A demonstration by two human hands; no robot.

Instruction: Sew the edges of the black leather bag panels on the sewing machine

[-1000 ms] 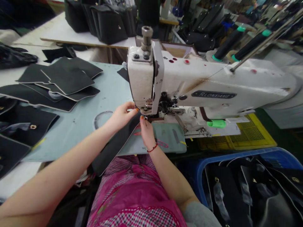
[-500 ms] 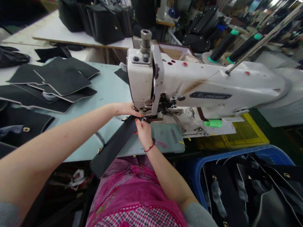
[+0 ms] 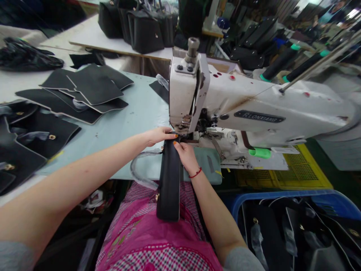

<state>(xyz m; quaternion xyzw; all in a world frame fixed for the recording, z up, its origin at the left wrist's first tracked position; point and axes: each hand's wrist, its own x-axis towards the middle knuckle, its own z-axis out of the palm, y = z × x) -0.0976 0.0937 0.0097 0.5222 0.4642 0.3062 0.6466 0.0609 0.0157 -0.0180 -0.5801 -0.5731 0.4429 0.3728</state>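
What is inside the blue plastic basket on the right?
Black panels with pale edges, gold-coloured metal fittings and translucent wrapping show; anything beneath, including the bottom of the basket, is covered.

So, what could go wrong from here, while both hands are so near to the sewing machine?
The left hand and right hand hold the black piece close to the sewing machine, so fingers might get pinched. The piece's lower end reaches past the edge of the table; its weight could pull it crooked. The looped handle sticks out sideways and may snag.
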